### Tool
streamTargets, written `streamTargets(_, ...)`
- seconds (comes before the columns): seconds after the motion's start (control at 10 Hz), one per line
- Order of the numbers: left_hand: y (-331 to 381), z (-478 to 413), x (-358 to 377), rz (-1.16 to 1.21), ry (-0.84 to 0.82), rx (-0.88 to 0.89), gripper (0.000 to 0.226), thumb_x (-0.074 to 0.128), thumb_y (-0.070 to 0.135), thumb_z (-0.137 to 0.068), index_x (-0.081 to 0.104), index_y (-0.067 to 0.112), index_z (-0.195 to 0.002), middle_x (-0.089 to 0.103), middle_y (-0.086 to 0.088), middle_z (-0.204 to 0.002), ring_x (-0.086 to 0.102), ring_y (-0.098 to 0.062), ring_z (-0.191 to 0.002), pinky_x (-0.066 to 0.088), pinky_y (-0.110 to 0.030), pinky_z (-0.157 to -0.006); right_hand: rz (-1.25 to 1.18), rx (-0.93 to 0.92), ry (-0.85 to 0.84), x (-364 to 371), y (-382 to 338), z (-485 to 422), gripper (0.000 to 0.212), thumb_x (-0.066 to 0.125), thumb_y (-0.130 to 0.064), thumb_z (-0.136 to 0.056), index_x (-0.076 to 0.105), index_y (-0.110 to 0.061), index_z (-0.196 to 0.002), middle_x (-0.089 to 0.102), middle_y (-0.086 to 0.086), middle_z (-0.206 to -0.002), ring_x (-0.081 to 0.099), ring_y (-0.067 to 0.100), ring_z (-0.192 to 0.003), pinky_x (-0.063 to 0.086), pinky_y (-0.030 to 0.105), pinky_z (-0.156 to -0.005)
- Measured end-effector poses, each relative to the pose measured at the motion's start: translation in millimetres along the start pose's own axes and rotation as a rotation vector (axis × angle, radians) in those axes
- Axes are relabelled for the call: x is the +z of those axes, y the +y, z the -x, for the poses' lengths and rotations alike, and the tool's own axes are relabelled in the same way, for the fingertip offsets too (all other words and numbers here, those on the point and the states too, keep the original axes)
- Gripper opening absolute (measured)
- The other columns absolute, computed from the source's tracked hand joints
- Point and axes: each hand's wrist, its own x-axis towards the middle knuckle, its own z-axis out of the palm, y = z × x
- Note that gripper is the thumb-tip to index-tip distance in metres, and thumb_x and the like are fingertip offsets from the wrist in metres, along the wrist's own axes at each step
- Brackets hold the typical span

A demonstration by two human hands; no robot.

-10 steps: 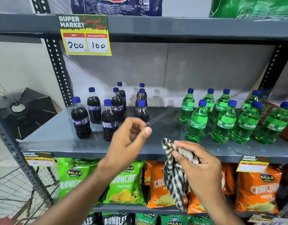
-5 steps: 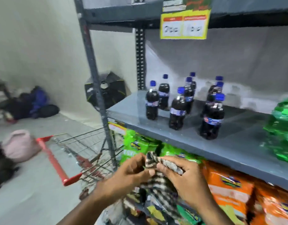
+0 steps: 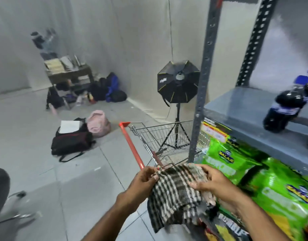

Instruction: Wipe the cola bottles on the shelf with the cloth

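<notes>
A black-and-white checked cloth [image 3: 175, 193] hangs spread between both my hands, low in front of the rack. My left hand [image 3: 142, 181] pinches its left edge, and my right hand [image 3: 208, 181] grips its upper right part. At the far right, a dark cola bottle [image 3: 285, 108] with a blue cap stands blurred on the grey shelf [image 3: 240, 108], well above and to the right of my hands. More blue caps show behind it at the frame edge.
A wire shopping cart [image 3: 163, 140] with a red handle stands just beyond my hands, against the rack's upright post [image 3: 202, 94]. Green snack bags [image 3: 240, 164] fill the lower shelf. A softbox light on a tripod [image 3: 178, 82], bags on the floor and a cluttered table lie further left.
My view has swung left, away from the shelf toward the floor and cart. My left hand came down onto the cloth; both hands now hold it spread wider.
</notes>
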Motion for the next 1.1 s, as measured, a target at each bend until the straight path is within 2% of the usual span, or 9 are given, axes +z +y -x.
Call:
streamTargets(0.1,-28,-33,-41,-0.066,0.069,-0.011,0.006,0.061,0.016,-0.1,0.063,0.022,-0.099,0.066,0.002,-0.085,0.062,-0.006,-0.072,0.048,-0.022,-0.057,-0.026,0.077,0.138,32,8,-54,0.042,0.088,-0.005,-0.073,0.074,-0.01,-0.111,0.078,0.01,-0.112,0.074,0.018,-0.098,0.057,0.027,-0.083)
streamTargets(0.3,-67,-130,-117,-0.287,0.159,-0.016,0.009,0.061,0.019,-0.098,0.061,0.027,-0.102,0.07,0.004,-0.1,0.065,-0.011,-0.092,0.051,-0.027,-0.075,0.19,0.185,0.305,104,12,-178,0.061,0.086,-0.018,-0.08,0.06,-0.008,-0.134,0.063,0.011,-0.137,0.063,0.026,-0.12,0.051,0.042,-0.103)
streamTargets(0.4,-81,-170,-147,-0.31,0.196,-0.047,0.008,0.061,0.016,-0.098,0.062,0.021,-0.104,0.069,0.001,-0.1,0.064,-0.014,-0.092,0.049,-0.028,-0.075,0.262,0.222,0.305,133,9,-228,0.055,0.079,-0.019,-0.086,0.059,-0.011,-0.136,0.066,0.008,-0.133,0.066,0.032,-0.117,0.056,0.042,-0.097)
streamTargets(0.5,-92,-205,-172,-0.318,0.213,-0.087,0.008,0.06,0.014,-0.098,0.061,0.022,-0.102,0.069,0.001,-0.099,0.063,-0.015,-0.092,0.046,-0.026,-0.072,0.298,0.267,0.308,154,6,-270,0.046,0.073,-0.016,-0.092,0.06,-0.012,-0.136,0.068,0.001,-0.11,0.072,0.035,-0.101,0.06,0.044,-0.084)
streamTargets(0.6,-105,-235,-190,-0.321,0.229,-0.137,0.007,0.058,0.016,-0.1,0.06,0.023,-0.1,0.067,0.005,-0.094,0.059,-0.012,-0.078,0.043,-0.028,-0.062,0.332,0.289,0.328,169,11,-307,0.05,0.067,-0.013,-0.097,0.051,-0.013,-0.144,0.065,0.005,-0.122,0.062,0.01,-0.059,0.057,0.024,-0.047)
streamTargets(0.7,-116,-252,-197,-0.31,0.235,-0.187,0.007,0.057,0.015,-0.101,0.058,0.022,-0.1,0.065,0.002,-0.094,0.056,-0.009,-0.074,0.043,-0.028,-0.061,0.358,0.298,0.362,180,24,-328,0.052,0.065,-0.009,-0.098,0.047,-0.014,-0.146,0.067,0.008,-0.12,0.042,0.002,-0.042,0.038,0.012,-0.033)
streamTargets(0.9,-135,-266,-199,-0.29,0.201,-0.245,0.007,0.058,0.02,-0.098,0.058,0.021,-0.105,0.066,0.002,-0.101,0.061,-0.009,-0.087,0.051,-0.034,-0.073,0.475,0.301,0.348,190,29,-342,0.029,0.068,-0.01,-0.095,0.065,-0.018,-0.122,0.066,-0.006,-0.098,0.056,0.006,-0.052,0.051,0.019,-0.042)
streamTargets(1.0,-136,-266,-198,-0.302,0.178,-0.21,0.015,0.061,0.021,-0.095,0.053,0.021,-0.108,0.065,0.003,-0.104,0.064,-0.016,-0.094,0.055,-0.037,-0.078,0.474,0.302,0.355,188,26,-340,0.03,0.069,-0.009,-0.094,0.063,-0.016,-0.122,0.06,-0.011,-0.101,0.064,0.008,-0.062,0.052,0.016,-0.044)
streamTargets(1.1,-132,-266,-194,-0.375,0.239,-0.088,0.032,0.062,0.019,-0.095,0.052,0.014,-0.124,0.062,-0.004,-0.12,0.06,-0.022,-0.109,0.048,-0.03,-0.085,0.475,0.285,0.4,185,17,-336,0.036,0.068,-0.008,-0.095,0.06,-0.016,-0.13,0.064,0.0,-0.125,0.068,0.009,-0.069,0.061,0.023,-0.054)
